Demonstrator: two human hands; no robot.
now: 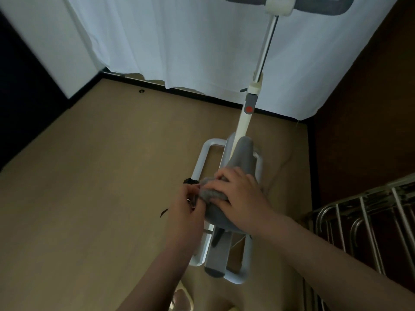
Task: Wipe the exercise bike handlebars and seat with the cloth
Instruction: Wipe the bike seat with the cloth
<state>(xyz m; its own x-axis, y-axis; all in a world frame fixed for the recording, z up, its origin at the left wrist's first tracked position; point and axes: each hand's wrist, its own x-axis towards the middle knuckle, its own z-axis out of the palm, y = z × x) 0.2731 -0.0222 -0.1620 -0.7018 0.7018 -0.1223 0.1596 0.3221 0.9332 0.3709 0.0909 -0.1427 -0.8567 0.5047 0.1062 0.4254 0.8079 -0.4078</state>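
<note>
Tan floor (101, 176), white curtain (179, 41) behind one exercise bike (243, 122). I count one grey cloth (212, 194) bunched on its one seat (243, 158); handlebars (323, 7) sit beyond. My right hand (241, 196) curls over the cloth, left hand (187, 205) pinches its edge.

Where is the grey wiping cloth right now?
In the head view, the bunched grey wiping cloth lies on the grey padded bike seat, low and centre, gripped between the left hand and the right hand.
</note>
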